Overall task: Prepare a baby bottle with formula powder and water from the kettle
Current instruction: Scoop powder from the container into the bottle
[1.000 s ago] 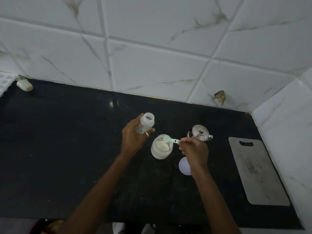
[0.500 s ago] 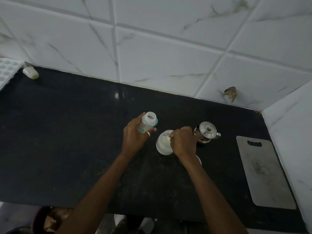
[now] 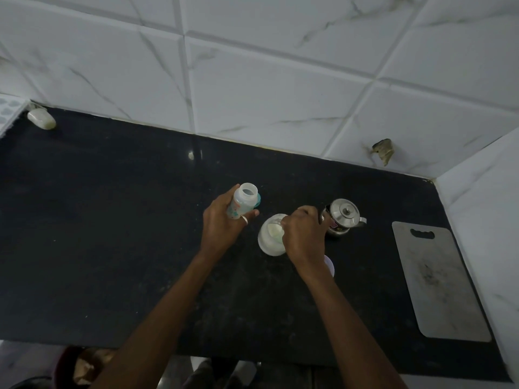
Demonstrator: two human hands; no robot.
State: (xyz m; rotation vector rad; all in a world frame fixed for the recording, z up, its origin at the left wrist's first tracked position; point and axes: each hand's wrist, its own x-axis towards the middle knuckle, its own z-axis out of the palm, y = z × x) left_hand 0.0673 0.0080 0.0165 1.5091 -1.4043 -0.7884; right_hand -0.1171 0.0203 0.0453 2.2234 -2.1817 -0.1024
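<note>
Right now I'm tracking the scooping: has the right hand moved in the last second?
Yes. The right hand has shifted left, away from the kettle, and now covers the right rim of the jar.

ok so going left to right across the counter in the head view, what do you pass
white moulded tray → small white object by the wall → baby bottle in the left hand → open powder jar → steel kettle → cutting board
</note>
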